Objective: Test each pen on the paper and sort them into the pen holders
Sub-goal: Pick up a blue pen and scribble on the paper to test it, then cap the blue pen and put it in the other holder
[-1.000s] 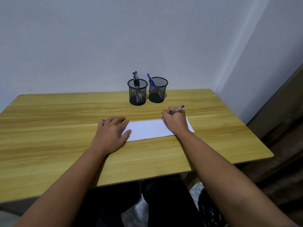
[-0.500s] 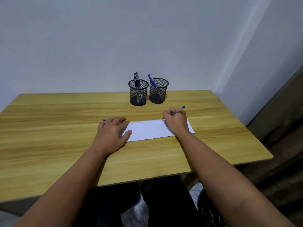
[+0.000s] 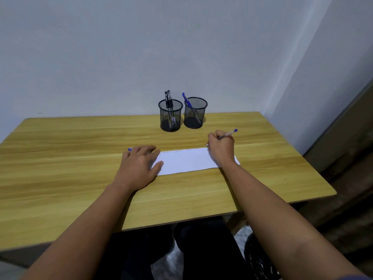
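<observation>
1. Right hand (image 3: 221, 147): grasping blue-capped pen (image 3: 227, 134), tip at paper's (image 3: 187, 161) far edge, mid-tabletop (image 3: 60, 158).
2. Left hand (image 3: 139, 164): flat, released, pinning paper; spare pen (image 3: 129, 149) beneath fingertips.
3. Risk: paper skidding if pressure eases.
4. Risk: wrong mesh holder (image 3: 170, 115) chosen.

The worktop (image 3: 80, 158) is light yellowish wood-grain with long streaks, smooth and faintly sheeny. A sheet of white matt paper (image 3: 187, 161) lies near its middle. Towards the far edge stand two pen holders, the left holder (image 3: 170, 116) and the right holder (image 3: 195, 113), both of black wire mesh with a dull finish. The pen (image 3: 228, 134) looks like slightly glossy plastic with a blue cap.
</observation>
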`<state>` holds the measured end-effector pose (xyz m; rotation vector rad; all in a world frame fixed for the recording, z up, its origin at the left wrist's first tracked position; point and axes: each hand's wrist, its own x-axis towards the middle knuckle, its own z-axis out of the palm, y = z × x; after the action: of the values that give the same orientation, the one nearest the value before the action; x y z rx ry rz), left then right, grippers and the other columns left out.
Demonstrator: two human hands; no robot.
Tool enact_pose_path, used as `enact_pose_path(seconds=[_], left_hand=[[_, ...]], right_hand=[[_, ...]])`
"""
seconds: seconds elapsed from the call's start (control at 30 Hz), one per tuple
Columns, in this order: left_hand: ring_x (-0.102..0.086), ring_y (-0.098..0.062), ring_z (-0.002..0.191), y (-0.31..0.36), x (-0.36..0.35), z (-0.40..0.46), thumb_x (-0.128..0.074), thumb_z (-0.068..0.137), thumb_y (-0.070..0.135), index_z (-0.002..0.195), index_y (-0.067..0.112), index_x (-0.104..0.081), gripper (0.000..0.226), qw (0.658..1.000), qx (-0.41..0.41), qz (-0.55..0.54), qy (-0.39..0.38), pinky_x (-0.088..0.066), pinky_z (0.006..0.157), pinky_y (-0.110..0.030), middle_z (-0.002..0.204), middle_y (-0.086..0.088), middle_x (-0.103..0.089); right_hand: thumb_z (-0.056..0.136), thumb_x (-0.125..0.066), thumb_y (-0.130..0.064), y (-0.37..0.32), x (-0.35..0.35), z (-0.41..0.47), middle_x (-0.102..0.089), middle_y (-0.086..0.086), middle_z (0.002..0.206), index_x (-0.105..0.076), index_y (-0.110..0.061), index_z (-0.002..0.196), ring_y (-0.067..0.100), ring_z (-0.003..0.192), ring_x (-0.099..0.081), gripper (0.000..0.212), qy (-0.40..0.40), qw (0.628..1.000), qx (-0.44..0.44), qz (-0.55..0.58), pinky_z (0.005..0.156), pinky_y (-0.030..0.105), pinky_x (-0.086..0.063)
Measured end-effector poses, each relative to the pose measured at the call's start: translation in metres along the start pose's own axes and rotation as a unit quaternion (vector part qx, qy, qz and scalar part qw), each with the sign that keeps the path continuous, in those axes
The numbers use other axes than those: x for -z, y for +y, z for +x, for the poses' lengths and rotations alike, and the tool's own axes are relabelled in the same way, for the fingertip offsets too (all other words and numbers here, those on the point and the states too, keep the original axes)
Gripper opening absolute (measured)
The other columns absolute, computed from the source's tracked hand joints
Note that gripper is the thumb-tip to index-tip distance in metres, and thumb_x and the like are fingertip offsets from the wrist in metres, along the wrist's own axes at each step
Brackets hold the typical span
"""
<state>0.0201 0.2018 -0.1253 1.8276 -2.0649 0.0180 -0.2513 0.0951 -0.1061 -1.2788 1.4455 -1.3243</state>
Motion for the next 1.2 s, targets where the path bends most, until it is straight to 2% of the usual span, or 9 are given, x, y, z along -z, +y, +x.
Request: enact_pose_path(seconds=[0.13, 0.27, 0.33, 0.43, 0.57, 0.77, 0.93, 1.07, 1.2], left_hand=[[-0.046, -0.02, 0.132, 0.001, 0.006, 0.0, -0.046, 0.091, 0.055, 0.132, 0.035, -0.061, 0.048, 0.999, -0.005, -0.043, 0.021, -0.036, 0.1, -0.047, 0.144, 0.013, -0.055], [-0.052, -0.025, 0.118, -0.007, 0.02, 0.003, -0.047, 0.091, 0.037, 0.126, 0.028, -0.07, 0.042, 0.988, 0.013, -0.075, 0.135, -0.039, 0.088, -0.045, 0.131, 0.01, -0.064], [-0.051, -0.031, 0.117, -0.021, 0.027, 0.006, -0.05, 0.088, 0.027, 0.126, 0.025, -0.07, 0.043, 0.987, 0.056, -0.054, 0.141, -0.04, 0.087, -0.048, 0.129, 0.005, -0.065], [-0.048, -0.035, 0.123, -0.046, 0.033, 0.007, -0.062, 0.086, 0.017, 0.133, 0.023, -0.065, 0.048, 0.99, 0.11, 0.005, 0.084, -0.04, 0.093, -0.052, 0.137, 0.001, -0.061], [-0.048, -0.032, 0.124, -0.06, 0.037, 0.009, -0.058, 0.09, 0.027, 0.128, 0.027, -0.068, 0.039, 0.987, 0.158, 0.03, 0.008, -0.04, 0.096, -0.049, 0.138, 0.003, -0.059], [-0.052, -0.028, 0.119, -0.065, 0.042, 0.012, -0.057, 0.09, 0.031, 0.125, 0.031, -0.07, 0.038, 0.991, 0.133, 0.007, -0.005, -0.048, 0.088, -0.045, 0.128, 0.004, -0.061], [-0.05, -0.031, 0.124, -0.062, 0.047, 0.031, -0.053, 0.099, 0.031, 0.142, 0.031, -0.056, 0.044, 0.996, 0.084, -0.013, -0.015, -0.052, 0.09, -0.048, 0.142, 0.001, -0.055], [-0.061, -0.027, 0.113, -0.058, 0.045, 0.051, -0.061, 0.096, 0.024, 0.114, 0.032, -0.075, 0.024, 0.999, -0.016, 0.008, -0.049, -0.051, 0.079, -0.034, 0.128, 0.007, -0.066], [-0.064, -0.02, 0.099, -0.061, 0.048, 0.059, -0.067, 0.093, 0.031, 0.109, 0.033, -0.077, 0.019, 0.997, -0.007, -0.004, -0.071, -0.048, 0.074, -0.031, 0.111, 0.006, -0.064]], right_hand=[[0.104, -0.068, -0.024, -0.018, 0.006, 0.005, -0.056, 0.009, 0.056, -0.058, -0.009, 0.07, 0.016, 0.045, -0.048, 0.039, -0.03, 0.994, -0.08, 0.072, 0.039, 0.02, -0.039], [0.104, -0.07, -0.028, -0.044, 0.004, 0.003, -0.035, 0.009, 0.064, -0.051, -0.007, 0.076, 0.006, 0.047, -0.038, 0.04, 0.002, 0.995, -0.018, 0.1, 0.044, 0.016, -0.036], [0.102, -0.073, -0.03, -0.052, 0.002, 0.002, -0.035, 0.013, 0.065, -0.046, -0.006, 0.072, 0.005, 0.045, -0.036, 0.048, 0.008, 0.996, 0.004, 0.091, 0.049, 0.019, -0.038], [0.099, -0.076, -0.038, -0.059, 0.001, -0.001, -0.052, 0.011, 0.06, -0.054, -0.009, 0.073, 0.009, 0.043, -0.042, 0.045, -0.009, 0.998, 0.005, 0.066, 0.046, 0.023, -0.037], [0.106, -0.064, -0.039, -0.069, -0.003, -0.009, -0.071, 0.004, 0.07, -0.075, -0.008, 0.092, 0.008, 0.045, -0.051, 0.036, -0.053, 0.993, -0.036, 0.101, 0.042, 0.021, -0.037], [0.105, -0.069, -0.026, -0.061, -0.017, -0.021, -0.062, 0.0, 0.062, -0.065, -0.014, 0.081, 0.012, 0.046, -0.047, 0.028, -0.098, 0.993, -0.007, 0.069, 0.045, 0.023, -0.037], [0.106, -0.068, -0.024, -0.063, -0.027, -0.034, -0.077, 0.007, 0.081, -0.076, -0.008, 0.095, 0.01, 0.053, -0.057, 0.021, -0.161, 0.984, -0.021, 0.071, 0.045, 0.022, -0.046], [0.106, -0.065, -0.017, -0.063, -0.031, -0.037, -0.08, 0.007, 0.088, -0.079, -0.003, 0.106, 0.012, 0.057, -0.061, 0.019, -0.181, 0.98, -0.038, 0.072, 0.046, 0.021, -0.048], [0.102, -0.072, -0.012, -0.056, -0.028, -0.041, -0.08, 0.006, 0.086, -0.077, -0.004, 0.1, 0.01, 0.06, -0.061, 0.01, -0.202, 0.976, -0.032, 0.078, 0.049, 0.02, -0.049]])
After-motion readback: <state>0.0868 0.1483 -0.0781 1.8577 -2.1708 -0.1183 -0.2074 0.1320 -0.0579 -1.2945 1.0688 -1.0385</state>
